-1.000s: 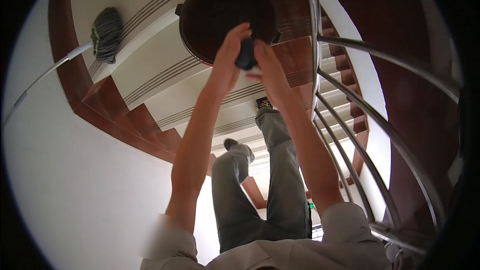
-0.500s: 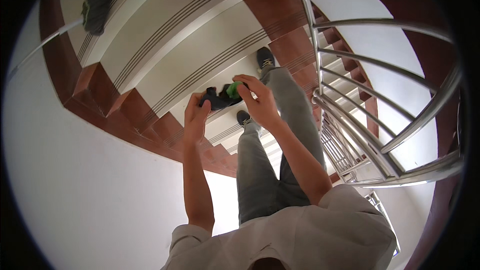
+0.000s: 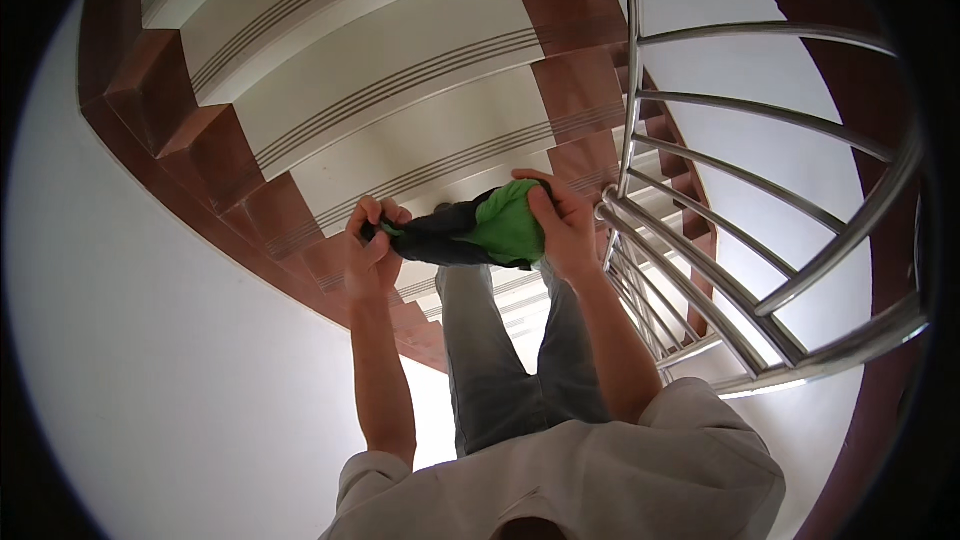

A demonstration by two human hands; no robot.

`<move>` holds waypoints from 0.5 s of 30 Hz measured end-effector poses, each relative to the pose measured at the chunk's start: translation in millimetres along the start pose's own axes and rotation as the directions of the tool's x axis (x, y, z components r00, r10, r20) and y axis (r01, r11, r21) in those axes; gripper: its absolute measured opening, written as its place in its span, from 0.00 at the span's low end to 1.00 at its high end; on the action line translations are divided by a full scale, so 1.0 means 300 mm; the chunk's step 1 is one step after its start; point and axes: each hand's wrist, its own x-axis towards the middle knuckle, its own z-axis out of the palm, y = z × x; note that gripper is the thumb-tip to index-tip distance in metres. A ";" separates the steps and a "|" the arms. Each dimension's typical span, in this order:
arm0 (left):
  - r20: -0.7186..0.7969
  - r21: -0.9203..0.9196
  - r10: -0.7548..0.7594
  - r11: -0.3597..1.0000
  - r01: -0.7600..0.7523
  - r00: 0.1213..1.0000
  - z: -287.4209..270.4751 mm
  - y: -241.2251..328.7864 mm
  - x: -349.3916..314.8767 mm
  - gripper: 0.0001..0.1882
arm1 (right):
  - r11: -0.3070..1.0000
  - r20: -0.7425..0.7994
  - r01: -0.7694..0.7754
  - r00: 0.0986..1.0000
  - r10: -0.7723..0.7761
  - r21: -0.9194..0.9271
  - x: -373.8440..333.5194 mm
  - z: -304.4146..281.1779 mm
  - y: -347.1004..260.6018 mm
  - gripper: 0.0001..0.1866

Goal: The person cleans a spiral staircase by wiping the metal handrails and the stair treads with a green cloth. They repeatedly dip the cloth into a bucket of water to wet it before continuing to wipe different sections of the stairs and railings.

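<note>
White wall (image 3: 190, 340) left of my grip, stairs (image 3: 370, 50) beyond. Left hand (image 3: 372, 250) pinches 1 end of the black-and-green cloth (image 3: 455, 231), now stretched between my hands, more green showing than a moment ago, so probably easier to work. Right hand (image 3: 572, 240) pinches the other end.

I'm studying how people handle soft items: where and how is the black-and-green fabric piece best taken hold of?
Probably by both ends of the black-and-green fabric piece, one hand from each side. It spans sideways and looks soft and creased: the left hand pinches the narrow, bunched end, while the right hand grips the wider green end.
</note>
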 end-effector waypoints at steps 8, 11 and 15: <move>-0.064 0.706 0.366 0.674 -0.217 0.928 0.029 -0.354 0.079 0.20 | 0.974 0.089 0.195 0.979 -0.185 -0.115 0.089 -0.429 0.193 0.21; 0.083 0.911 0.490 0.315 -0.266 0.867 0.084 -0.484 0.124 0.17 | 0.884 0.021 0.241 0.967 -0.254 -0.402 0.098 -0.572 0.235 0.20; 0.359 0.923 0.449 -0.041 -0.382 0.818 0.076 -0.695 0.210 0.16 | 0.661 -0.035 0.125 0.974 -0.224 -0.740 0.085 -0.765 0.360 0.14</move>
